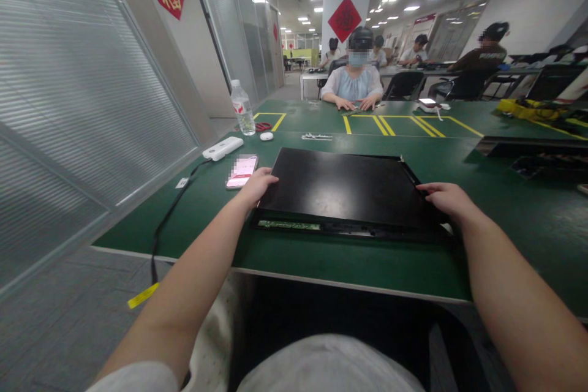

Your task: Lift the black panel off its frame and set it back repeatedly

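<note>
A dark, glossy display panel (pixel 342 187) lies slightly askew over a black frame (pixel 386 233) on the green table. Along the frame's near side a strip of green circuit board (pixel 289 225) shows below the panel's edge. My left hand (pixel 261 186) is closed on the panel's left edge, thumb on top and the other fingers mostly hidden. At the opposite edge, my right hand (pixel 448 201) pinches the panel's right side near the frame; its lower fingers are out of sight. What lies under the panel is hidden.
Left of the panel are a lit phone (pixel 242 171), a white power strip (pixel 223 149) with a black cable, a water bottle (pixel 242 108) and a white case (pixel 266 136). Dark parts (pixel 546 165) lie at right. A person (pixel 353 82) sits across the table (pixel 184 226).
</note>
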Tool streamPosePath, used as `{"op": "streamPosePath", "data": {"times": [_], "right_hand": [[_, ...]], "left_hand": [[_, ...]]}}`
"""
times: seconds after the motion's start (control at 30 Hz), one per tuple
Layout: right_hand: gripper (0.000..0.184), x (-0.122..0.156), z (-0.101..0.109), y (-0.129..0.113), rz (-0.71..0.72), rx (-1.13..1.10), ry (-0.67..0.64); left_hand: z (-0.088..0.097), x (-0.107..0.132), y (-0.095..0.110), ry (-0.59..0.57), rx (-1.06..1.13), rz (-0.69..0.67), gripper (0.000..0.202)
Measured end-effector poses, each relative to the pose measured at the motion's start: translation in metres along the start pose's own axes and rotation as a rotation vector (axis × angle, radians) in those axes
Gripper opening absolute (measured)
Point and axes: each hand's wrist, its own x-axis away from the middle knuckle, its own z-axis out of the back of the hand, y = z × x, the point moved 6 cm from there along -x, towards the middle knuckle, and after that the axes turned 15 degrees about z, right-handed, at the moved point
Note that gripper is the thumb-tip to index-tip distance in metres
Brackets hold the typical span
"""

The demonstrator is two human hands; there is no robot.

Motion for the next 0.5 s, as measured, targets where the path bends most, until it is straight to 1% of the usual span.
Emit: {"op": "streamPosePath", "data": {"times": [0.27, 0.5], "right_hand": [[0.053, 0.0003, 0.0015, -0.0027, 0.022, 0.015, 0.026], [0.051, -0.0021, 0.0027, -0.0019, 0.033, 0.017, 0.027]], "left_hand": [[-0.0027, 0.0043, 0.0014, 0.004, -0.023, 0.001, 0.038], [0.0016, 0.0019, 0.0010, 0.033, -0.028, -0.041, 0.038]]}}
